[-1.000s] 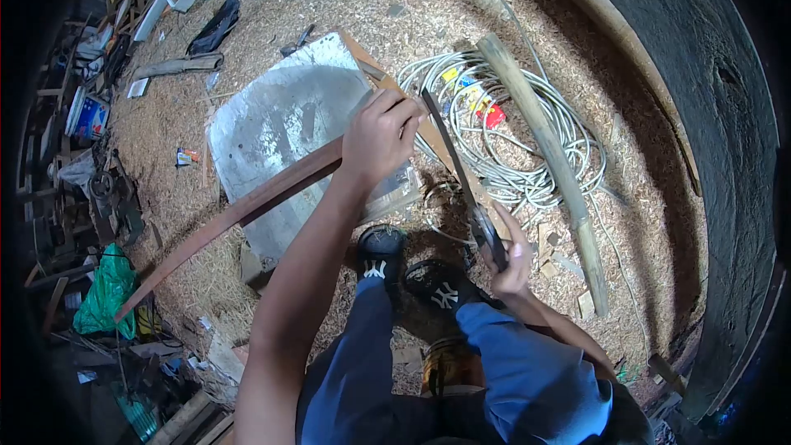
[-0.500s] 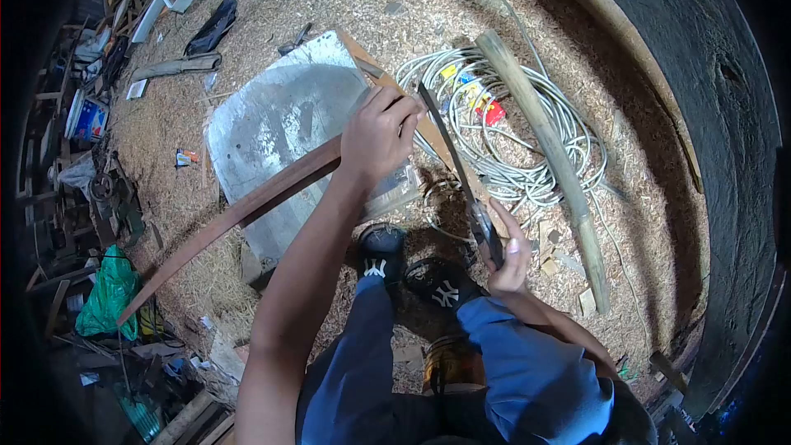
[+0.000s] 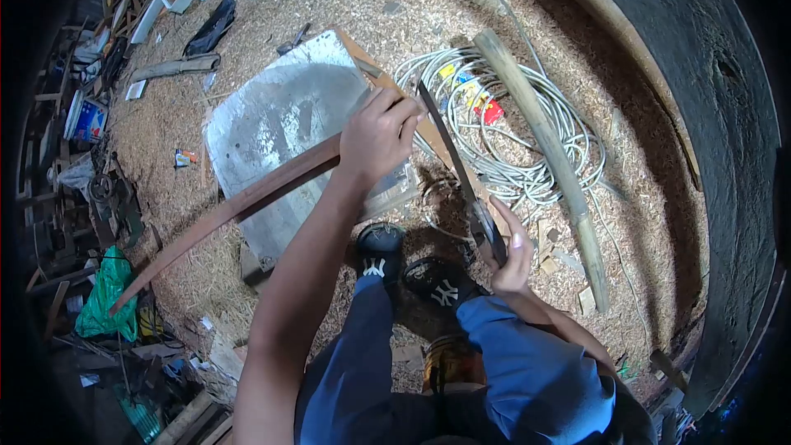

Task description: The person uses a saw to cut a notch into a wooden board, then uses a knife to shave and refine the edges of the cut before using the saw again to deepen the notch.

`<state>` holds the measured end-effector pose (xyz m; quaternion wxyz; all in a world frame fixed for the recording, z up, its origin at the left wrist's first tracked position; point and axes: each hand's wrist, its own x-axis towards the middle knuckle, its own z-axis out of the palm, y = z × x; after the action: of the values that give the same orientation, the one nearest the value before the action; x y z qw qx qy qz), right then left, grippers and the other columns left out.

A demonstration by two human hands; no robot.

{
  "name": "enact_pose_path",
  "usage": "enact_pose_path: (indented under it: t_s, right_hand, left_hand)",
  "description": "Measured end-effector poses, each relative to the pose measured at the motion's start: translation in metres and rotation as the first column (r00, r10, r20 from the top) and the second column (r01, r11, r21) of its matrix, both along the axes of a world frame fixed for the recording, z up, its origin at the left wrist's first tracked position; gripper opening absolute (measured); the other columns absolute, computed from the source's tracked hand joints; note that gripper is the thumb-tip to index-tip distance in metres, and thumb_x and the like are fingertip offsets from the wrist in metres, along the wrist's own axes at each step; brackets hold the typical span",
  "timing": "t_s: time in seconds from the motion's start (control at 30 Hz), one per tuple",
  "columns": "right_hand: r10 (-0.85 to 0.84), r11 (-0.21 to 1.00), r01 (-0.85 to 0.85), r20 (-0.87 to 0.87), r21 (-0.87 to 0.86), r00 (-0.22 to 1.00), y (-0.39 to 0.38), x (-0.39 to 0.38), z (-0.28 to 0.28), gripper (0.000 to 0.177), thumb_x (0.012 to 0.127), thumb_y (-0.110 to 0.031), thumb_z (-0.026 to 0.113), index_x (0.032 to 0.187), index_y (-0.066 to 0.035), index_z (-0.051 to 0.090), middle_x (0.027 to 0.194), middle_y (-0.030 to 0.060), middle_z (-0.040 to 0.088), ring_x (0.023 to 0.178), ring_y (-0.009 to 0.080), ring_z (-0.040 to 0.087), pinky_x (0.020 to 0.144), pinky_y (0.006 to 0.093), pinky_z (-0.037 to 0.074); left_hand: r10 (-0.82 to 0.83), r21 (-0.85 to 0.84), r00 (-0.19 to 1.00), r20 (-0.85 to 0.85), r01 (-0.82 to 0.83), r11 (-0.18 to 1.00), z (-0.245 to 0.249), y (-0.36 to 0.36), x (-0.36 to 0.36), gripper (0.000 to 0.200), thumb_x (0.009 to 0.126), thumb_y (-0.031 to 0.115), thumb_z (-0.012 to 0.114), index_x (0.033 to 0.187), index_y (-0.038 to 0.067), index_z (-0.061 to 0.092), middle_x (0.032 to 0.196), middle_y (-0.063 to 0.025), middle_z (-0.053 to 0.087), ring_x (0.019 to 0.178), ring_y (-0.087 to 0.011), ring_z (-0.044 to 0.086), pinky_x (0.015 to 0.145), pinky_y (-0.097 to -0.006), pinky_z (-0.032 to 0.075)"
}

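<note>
Here's the wooden strip [image 3: 272, 184], crossing the grey panel [image 3: 284, 107] and jutting past its left edge — left hand [image 3: 379, 133] curled around its upper end, over the right edge. Right hand [image 3: 512, 259] wraps the handle of the long-bladed tool [image 3: 449, 142], index finger extended — coiled cable [image 3: 527, 177] lies beyond.

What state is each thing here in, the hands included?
Left hand: closed on the reddish wood strip
Reddish wood strip: gripped near one end
Right hand: wrapped around the dark tool's handle end
Dark tool: held, blade extending forward
Cable: loosely coiled
Pole: lying across the cable
Green bag: crumpled
Metal sheet: scuffed
</note>
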<state>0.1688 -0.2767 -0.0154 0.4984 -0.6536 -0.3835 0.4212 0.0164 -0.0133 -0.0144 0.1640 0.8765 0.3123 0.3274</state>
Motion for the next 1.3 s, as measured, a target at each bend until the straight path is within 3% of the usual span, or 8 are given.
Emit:
enact_pose_path:
  t_s: [0.13, 0.27, 0.4, 0.73, 0.9, 0.97, 1.13, 1.3]
  right_hand:
    - [-0.093, 0.984, 0.092, 0.000, 0.150, 0.996, 0.056, -0.010, -0.013, 0.052, 0.111, -0.029, 0.031, 0.144, 0.006, 0.050, 0.134, 0.0229, 0.063, 0.125, 0.0286, 0.058, 0.108, 0.0392, 0.042]
    - [-0.163, 0.971, 0.128, -0.174, -0.200, 0.971, 0.094, -0.014, 0.023, 0.045, 0.108, -0.020, 0.047, 0.144, 0.007, 0.051, 0.140, 0.0232, 0.059, 0.132, 0.0288, 0.055, 0.113, 0.0386, 0.038]
    - [-0.054, 0.986, 0.029, 0.146, 0.166, 0.988, 0.035, -0.011, -0.017, 0.047, 0.102, -0.009, 0.058, 0.146, 0.005, 0.049, 0.137, 0.0220, 0.062, 0.128, 0.0247, 0.059, 0.108, 0.0346, 0.043]
    - [-0.064, 0.996, 0.064, -0.011, 0.054, 0.998, 0.107, -0.013, 0.013, 0.043, 0.101, -0.006, 0.058, 0.142, 0.007, 0.054, 0.135, 0.0226, 0.065, 0.127, 0.0239, 0.060, 0.107, 0.0334, 0.045]
    - [-0.072, 0.988, 0.050, 0.143, 0.148, 0.987, 0.035, -0.017, 0.000, 0.042, 0.101, -0.008, 0.059, 0.141, 0.005, 0.056, 0.135, 0.0221, 0.065, 0.126, 0.0226, 0.061, 0.107, 0.0328, 0.044]
    - [-0.055, 0.998, 0.054, -0.025, -0.039, 0.998, -0.001, -0.013, -0.004, 0.043, 0.101, -0.010, 0.060, 0.142, 0.005, 0.055, 0.136, 0.0220, 0.065, 0.127, 0.0219, 0.060, 0.107, 0.0330, 0.044]
    - [0.042, 0.999, -0.040, 0.095, -0.023, 0.995, 0.039, -0.013, 0.008, 0.043, 0.101, -0.010, 0.060, 0.142, 0.004, 0.056, 0.135, 0.0227, 0.065, 0.126, 0.0218, 0.061, 0.107, 0.0324, 0.044]
    - [-0.107, 0.994, 0.107, -0.040, -0.001, 0.993, 0.069, -0.016, 0.003, 0.042, 0.101, -0.009, 0.060, 0.141, 0.003, 0.057, 0.135, 0.0230, 0.065, 0.125, 0.0211, 0.061, 0.105, 0.0314, 0.044]
  left_hand:
    - [-0.019, -0.020, 1.000, 0.020, 0.019, 1.000, 0.006, 0.010, 0.002, 0.004, 0.085, 0.009, 0.071, 0.088, 0.007, 0.070, 0.086, -0.0091, 0.062, 0.086, -0.0295, 0.062, 0.077, -0.0419, 0.052]
    - [-0.011, -0.015, 0.999, 0.031, 0.011, 1.000, 0.005, 0.010, 0.003, 0.003, 0.086, 0.009, 0.071, 0.088, 0.006, 0.070, 0.086, -0.0096, 0.062, 0.087, -0.0303, 0.062, 0.078, -0.0420, 0.051]
    - [-0.017, -0.011, 1.000, 0.008, 0.017, 1.000, 0.009, 0.008, 0.002, 0.003, 0.085, 0.009, 0.071, 0.087, 0.006, 0.070, 0.086, -0.0094, 0.062, 0.087, -0.0300, 0.062, 0.079, -0.0414, 0.052]
    - [-0.071, -0.054, 0.997, 0.010, 0.071, 0.996, 0.006, 0.007, -0.002, 0.008, 0.084, 0.007, 0.075, 0.089, 0.003, 0.072, 0.089, -0.0112, 0.065, 0.085, -0.0307, 0.063, 0.077, -0.0406, 0.051]
    - [-0.060, -0.033, 0.998, 0.024, 0.061, 0.998, 0.005, 0.007, -0.001, 0.006, 0.084, 0.007, 0.074, 0.088, 0.003, 0.072, 0.090, -0.0114, 0.067, 0.085, -0.0304, 0.063, 0.077, -0.0408, 0.052]
    - [-0.039, -0.043, 0.999, 0.018, 0.040, 0.998, 0.005, 0.007, -0.001, 0.006, 0.085, 0.009, 0.074, 0.088, 0.005, 0.072, 0.090, -0.0101, 0.065, 0.088, -0.0292, 0.063, 0.078, -0.0401, 0.052]
    - [-0.027, -0.043, 0.999, 0.026, 0.028, 0.999, 0.004, 0.010, -0.001, 0.005, 0.085, 0.011, 0.073, 0.088, 0.006, 0.072, 0.088, -0.0087, 0.064, 0.089, -0.0283, 0.063, 0.078, -0.0394, 0.053]
    - [-0.030, -0.025, 1.000, 0.008, 0.030, 0.999, 0.005, 0.009, -0.001, 0.005, 0.085, 0.010, 0.072, 0.089, 0.008, 0.072, 0.086, -0.0086, 0.063, 0.087, -0.0290, 0.062, 0.077, -0.0405, 0.052]
